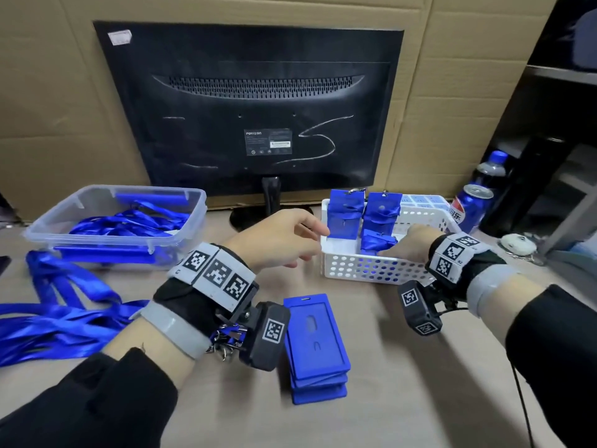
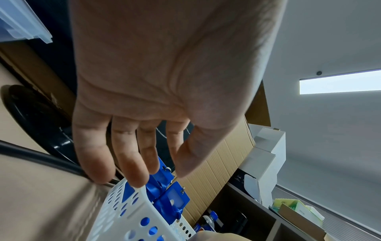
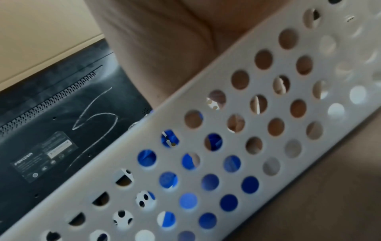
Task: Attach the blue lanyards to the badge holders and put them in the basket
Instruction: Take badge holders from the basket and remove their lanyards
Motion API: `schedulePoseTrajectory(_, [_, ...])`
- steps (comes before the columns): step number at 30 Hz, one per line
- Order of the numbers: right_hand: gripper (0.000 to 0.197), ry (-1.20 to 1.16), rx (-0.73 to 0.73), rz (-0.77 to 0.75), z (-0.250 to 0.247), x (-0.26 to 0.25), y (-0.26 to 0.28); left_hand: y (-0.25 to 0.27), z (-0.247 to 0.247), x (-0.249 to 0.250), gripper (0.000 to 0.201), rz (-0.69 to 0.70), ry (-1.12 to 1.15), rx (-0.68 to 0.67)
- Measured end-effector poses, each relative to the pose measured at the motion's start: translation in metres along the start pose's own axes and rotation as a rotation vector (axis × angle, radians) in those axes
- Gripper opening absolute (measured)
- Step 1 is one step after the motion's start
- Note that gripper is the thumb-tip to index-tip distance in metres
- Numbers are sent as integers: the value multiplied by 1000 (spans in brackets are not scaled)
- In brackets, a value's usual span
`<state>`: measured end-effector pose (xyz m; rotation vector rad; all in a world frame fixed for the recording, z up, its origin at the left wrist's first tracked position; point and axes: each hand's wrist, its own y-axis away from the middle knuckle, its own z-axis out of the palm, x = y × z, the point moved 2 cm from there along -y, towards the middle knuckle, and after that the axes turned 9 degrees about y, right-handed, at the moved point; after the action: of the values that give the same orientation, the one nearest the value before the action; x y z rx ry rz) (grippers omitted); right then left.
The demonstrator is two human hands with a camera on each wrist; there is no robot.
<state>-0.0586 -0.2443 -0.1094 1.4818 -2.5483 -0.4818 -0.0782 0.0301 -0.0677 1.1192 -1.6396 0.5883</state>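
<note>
Head view: right hand [image 1: 408, 245] reaches inside the white basket [image 1: 355, 270], touching a wrapped badge holder [image 1: 376, 242]; its grip cannot be told. Withdrawal may drag the bundle out.

Left wrist view: left hand [image 2: 156, 91] fingers [image 2: 132, 164] are relaxed, empty, at the rim.

Right wrist view: only basket wall; a nudge could shift it.

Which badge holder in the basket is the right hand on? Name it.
The front one, lowest and nearest the perforated front wall of the basket; the right hand touches it. The other two stand taller behind.
</note>
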Motion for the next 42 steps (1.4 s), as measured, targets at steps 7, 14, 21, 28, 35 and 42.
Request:
schedulePoseTrajectory(7, [55, 137, -43, -36, -8, -4, 6, 3, -4, 1, 26, 3, 6, 11])
schedulePoseTrajectory(14, [38, -44, -30, -49, -18, -1, 15, 14, -7, 9, 25, 27, 22, 12])
schedulePoseTrajectory(21, [25, -566, 164, -227, -38, -10, 43, 31, -13, 20, 29, 76, 17, 46])
schedulePoseTrajectory(28, [17, -696, 144, -663, -63, -59, 125, 50, -14, 34, 81, 179, 78, -32])
schedulePoseTrajectory(35, [31, -690, -49, -915, -62, -75, 171, 69, -14, 40, 43, 268, 273, -76])
schedulePoseTrajectory(42, [25, -783, 230, -874, -72, -65, 169, 68, -28, 36, 36, 301, -49, 75])
